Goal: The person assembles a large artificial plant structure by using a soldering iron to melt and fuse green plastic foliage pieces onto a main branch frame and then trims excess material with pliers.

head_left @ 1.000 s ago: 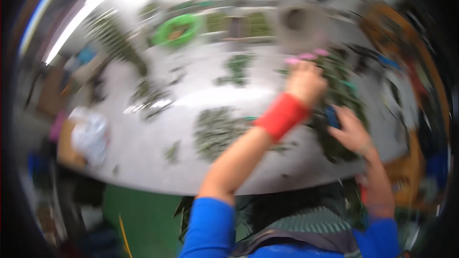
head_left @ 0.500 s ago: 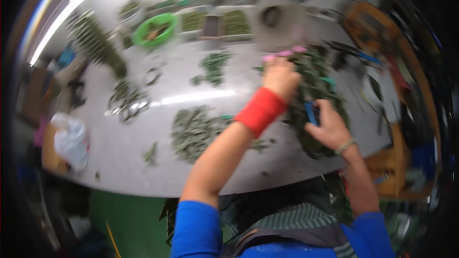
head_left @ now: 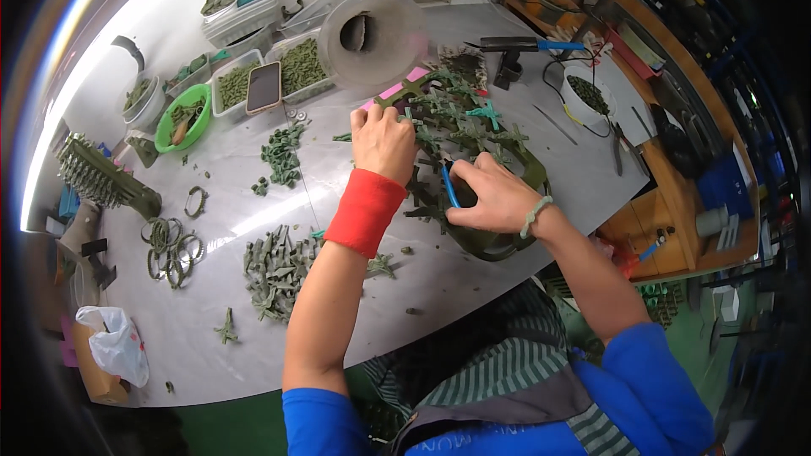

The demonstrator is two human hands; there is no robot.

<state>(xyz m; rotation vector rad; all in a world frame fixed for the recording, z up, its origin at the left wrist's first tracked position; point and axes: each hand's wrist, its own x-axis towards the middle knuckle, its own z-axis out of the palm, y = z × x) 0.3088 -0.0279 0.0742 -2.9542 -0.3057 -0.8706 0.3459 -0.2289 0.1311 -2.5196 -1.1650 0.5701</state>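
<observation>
My left hand (head_left: 384,145), a red band at its wrist, is closed at the left edge of a dark green, branched cluster of moulded parts (head_left: 477,131). Its curled fingertips are hidden, so what they pinch does not show. A pink strip (head_left: 395,87) lies just beyond those fingers. My right hand (head_left: 494,196) is closed around a blue-handled tool (head_left: 449,186) at the near side of the cluster; the tool's working end is not clear to me. Broad, smooth green bands curve round the cluster's right and near sides.
Grey-green loose pieces (head_left: 277,274) lie in a heap left of my forearm, darker green ones (head_left: 281,154) beyond. At the back stand a green bowl (head_left: 184,118), a phone (head_left: 263,87) and a translucent funnel (head_left: 372,38). A white bowl (head_left: 587,95) and pliers (head_left: 618,148) are at right.
The view has swung, so the table's contents sit further left in the picture and it is sharper. Both hands stay at the cluster, the right still holding the blue-handled tool.
</observation>
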